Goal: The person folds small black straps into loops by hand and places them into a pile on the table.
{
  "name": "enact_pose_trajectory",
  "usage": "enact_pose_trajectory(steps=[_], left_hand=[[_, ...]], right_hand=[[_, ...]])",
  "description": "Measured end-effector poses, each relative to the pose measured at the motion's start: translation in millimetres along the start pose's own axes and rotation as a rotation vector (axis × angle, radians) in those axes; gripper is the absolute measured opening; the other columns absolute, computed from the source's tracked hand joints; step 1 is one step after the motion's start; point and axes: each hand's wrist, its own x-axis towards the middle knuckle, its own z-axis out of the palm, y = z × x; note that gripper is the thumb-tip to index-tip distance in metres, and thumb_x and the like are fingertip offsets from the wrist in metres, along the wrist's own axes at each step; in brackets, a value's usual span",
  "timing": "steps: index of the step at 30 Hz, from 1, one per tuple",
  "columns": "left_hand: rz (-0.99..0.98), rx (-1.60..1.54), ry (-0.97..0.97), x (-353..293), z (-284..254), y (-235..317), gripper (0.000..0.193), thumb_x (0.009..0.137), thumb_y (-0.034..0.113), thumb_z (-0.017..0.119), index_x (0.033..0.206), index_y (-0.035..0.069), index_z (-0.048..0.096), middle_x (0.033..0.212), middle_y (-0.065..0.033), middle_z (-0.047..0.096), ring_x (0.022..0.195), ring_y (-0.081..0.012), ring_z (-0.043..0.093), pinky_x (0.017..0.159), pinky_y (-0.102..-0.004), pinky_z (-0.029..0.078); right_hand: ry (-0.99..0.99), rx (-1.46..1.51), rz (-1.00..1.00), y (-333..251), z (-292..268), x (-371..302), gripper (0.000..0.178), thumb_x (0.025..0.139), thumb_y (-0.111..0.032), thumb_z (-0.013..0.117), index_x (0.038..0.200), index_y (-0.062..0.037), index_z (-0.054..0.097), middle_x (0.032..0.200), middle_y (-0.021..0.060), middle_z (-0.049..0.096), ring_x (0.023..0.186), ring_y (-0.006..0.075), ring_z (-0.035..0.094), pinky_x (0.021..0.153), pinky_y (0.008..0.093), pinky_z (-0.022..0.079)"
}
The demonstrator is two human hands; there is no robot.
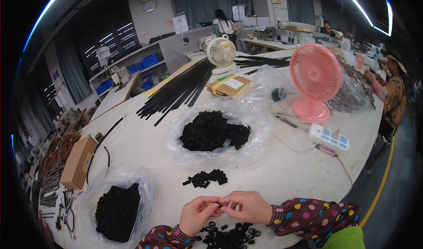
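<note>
Both hands meet over the near edge of the white table. My left hand (197, 213) and my right hand (247, 206) pinch a small black piece (218, 204) between their fingertips; the fingers cover most of it. Below them lies a scatter of small black loops and pieces (229, 238). Just beyond the hands is a little pile of flat black pieces (206, 178). Farther back, an open clear plastic bag (174, 156) holds a heap of black pieces (207, 132). Another clear bag (147, 189), at the left, is filled with black pieces (118, 213).
A pink fan (315, 72) and a white power strip (329, 136) stand at the right. Long black strips (180, 90), a cream fan (221, 53) and a brown packet (230, 86) lie farther back. A cardboard box (78, 163) is at left. A co-worker (392, 90) sits at far right.
</note>
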Motion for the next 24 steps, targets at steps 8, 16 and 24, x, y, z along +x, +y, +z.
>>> enact_pose_trajectory(steps=[8,16,24], left_hand=[[0.024,0.041,0.015,-1.9,0.1,-2.6,0.025,0.088,0.005,0.057,0.111,-0.005,0.057,0.097,-0.0143,0.066,0.084,-0.0159,0.065,0.073,-0.0258,0.054],[0.703,1.008,0.078,-0.6,-0.4,3.3,0.026,0.076,0.003,0.065,0.102,0.007,0.065,0.091,-0.0097,0.067,0.076,-0.0214,0.066,0.064,-0.0272,0.054],[0.726,1.129,0.096,-2.4,1.7,-2.2,0.021,0.072,0.005,0.066,0.092,0.010,0.061,0.076,-0.0060,0.064,0.063,-0.0207,0.064,0.052,-0.0298,0.051]], right_hand=[[0.053,-0.175,-0.020,-4.7,-3.6,0.0,0.018,0.079,-0.021,0.065,0.091,-0.0086,0.065,0.080,0.0042,0.065,0.063,0.0170,0.063,0.055,0.0271,0.049],[0.017,-0.179,-0.028,-1.4,-2.2,-0.8,0.018,0.079,-0.022,0.065,0.089,-0.0068,0.064,0.077,0.0052,0.065,0.062,0.0193,0.063,0.055,0.0286,0.049],[-0.023,-0.198,-0.033,-3.6,1.6,-3.6,0.017,0.078,-0.018,0.068,0.087,-0.0055,0.063,0.075,0.0050,0.064,0.061,0.0166,0.063,0.055,0.0250,0.050]])
